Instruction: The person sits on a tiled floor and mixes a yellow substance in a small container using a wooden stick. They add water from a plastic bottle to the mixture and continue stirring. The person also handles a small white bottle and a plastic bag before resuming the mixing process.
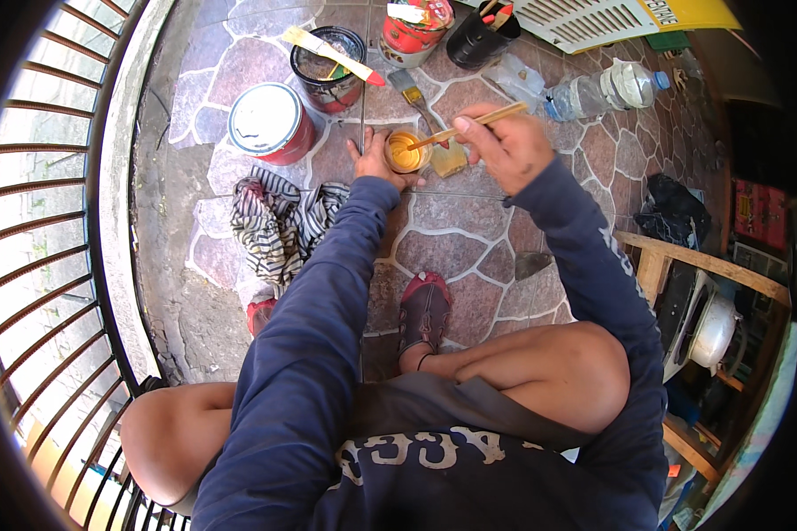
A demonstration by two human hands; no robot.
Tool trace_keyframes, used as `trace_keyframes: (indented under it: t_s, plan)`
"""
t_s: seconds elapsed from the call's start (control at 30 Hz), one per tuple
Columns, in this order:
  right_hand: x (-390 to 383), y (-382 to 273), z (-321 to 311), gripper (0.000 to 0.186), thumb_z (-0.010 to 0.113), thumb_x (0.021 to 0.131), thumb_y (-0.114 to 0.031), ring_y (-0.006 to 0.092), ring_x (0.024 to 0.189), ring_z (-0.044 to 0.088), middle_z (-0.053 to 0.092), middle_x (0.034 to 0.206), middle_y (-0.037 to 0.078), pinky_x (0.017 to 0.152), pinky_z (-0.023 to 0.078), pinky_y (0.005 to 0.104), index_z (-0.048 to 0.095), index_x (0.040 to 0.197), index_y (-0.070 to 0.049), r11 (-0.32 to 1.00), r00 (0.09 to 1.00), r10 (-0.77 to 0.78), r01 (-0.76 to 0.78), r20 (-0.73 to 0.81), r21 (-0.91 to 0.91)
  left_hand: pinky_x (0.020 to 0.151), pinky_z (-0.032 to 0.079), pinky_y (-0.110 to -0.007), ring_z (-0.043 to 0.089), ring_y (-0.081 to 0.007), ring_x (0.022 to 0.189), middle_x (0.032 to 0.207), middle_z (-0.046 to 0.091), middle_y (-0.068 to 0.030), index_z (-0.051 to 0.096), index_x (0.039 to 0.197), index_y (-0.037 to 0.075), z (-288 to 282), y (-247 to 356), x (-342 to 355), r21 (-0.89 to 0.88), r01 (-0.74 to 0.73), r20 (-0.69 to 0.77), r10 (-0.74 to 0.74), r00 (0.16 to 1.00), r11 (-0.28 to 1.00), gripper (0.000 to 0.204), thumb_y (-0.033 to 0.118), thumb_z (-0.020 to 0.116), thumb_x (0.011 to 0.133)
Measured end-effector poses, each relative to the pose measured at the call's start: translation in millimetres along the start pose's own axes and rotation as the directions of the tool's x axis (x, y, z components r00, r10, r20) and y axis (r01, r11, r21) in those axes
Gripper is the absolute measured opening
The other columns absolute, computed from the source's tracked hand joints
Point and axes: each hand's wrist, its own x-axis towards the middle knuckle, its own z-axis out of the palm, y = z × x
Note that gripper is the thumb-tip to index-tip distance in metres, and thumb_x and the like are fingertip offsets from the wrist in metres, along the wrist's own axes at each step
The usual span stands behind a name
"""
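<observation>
My left hand (376, 159) is wrapped round a small clear cup (426, 161) standing on the stone-patterned floor, with golden-yellow paint (406, 157) inside. Between the fingers of my right hand (510, 150) is a thin wooden stick (443, 135), slanting down so its lower end dips into the paint. Whether that end has bristles is hidden. Just beyond the cup lies a flat paintbrush (409, 90) with dark, paint-stained bristles. A yellowish, flat block (449, 161) rests on the floor right of the cup, below my right hand.
A lidded red can (296, 142) and an open black can (332, 97) with a brush (332, 55) across it stand at the far left. Behind are a red tub (409, 40) and a black tool holder (480, 42). A plastic bottle (604, 91) lies right; a striped cloth (274, 226) lies left.
</observation>
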Motion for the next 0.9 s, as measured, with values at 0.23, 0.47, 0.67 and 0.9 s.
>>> trace_keyframes:
  t_s: [0.23,0.47,0.67,0.9]
  plan:
    - [29.5,49.8,37.7,0.031,0.060,0.096,-0.029,0.0225,0.066,0.066,0.069,0.087,0.017,0.063,0.052,0.0349,0.065,0.104,0.000,0.979,0.981,-0.107,0.132,0.164,-0.155,0.118,0.010,-0.056,0.036,-0.0352,0.140,0.134,0.055,-0.0203,0.046,0.134,0.008,-14.5,-2.7,-5.1,-0.094,-0.007,0.009,0.008,1.000,0.996,0.105,0.035,0.096,0.046]
    - [60.5,64.9,57.4,0.035,0.063,0.093,-0.033,0.0348,0.085,0.068,0.069,0.089,0.021,0.075,0.053,0.0397,0.066,0.104,0.000,0.972,0.964,0.024,0.039,0.264,-0.231,0.115,0.017,-0.060,0.049,-0.0317,0.130,0.129,0.060,-0.0129,0.051,0.132,0.013,-10.7,-12.4,-5.7,-0.031,-0.041,0.000,0.041,0.999,0.999,0.091,0.034,0.093,0.053]
    - [56.7,72.2,32.7,0.053,0.074,0.080,-0.047,0.0332,0.095,0.067,0.069,0.101,0.019,0.085,0.052,0.0389,0.068,0.109,-0.003,0.967,0.974,0.073,-0.016,0.216,-0.255,0.113,0.019,-0.062,0.058,-0.0297,0.118,0.123,0.064,-0.0084,0.052,0.131,0.015,-13.2,-11.3,-5.1,-0.039,-0.054,0.011,0.054,0.998,0.998,0.087,0.033,0.092,0.056]
    - [-8.4,161.7,-103.3,0.072,0.088,0.062,-0.038,0.0317,0.098,0.066,0.067,0.107,0.021,0.088,0.052,0.0378,0.060,0.114,0.004,0.769,0.468,0.453,-0.635,-0.758,0.067,0.115,0.022,-0.052,0.058,-0.0325,0.119,0.121,0.066,-0.0123,0.050,0.132,0.011,-13.7,-4.5,-7.0,0.049,-0.028,-0.008,0.029,1.000,0.998,0.089,0.032,0.092,0.057]
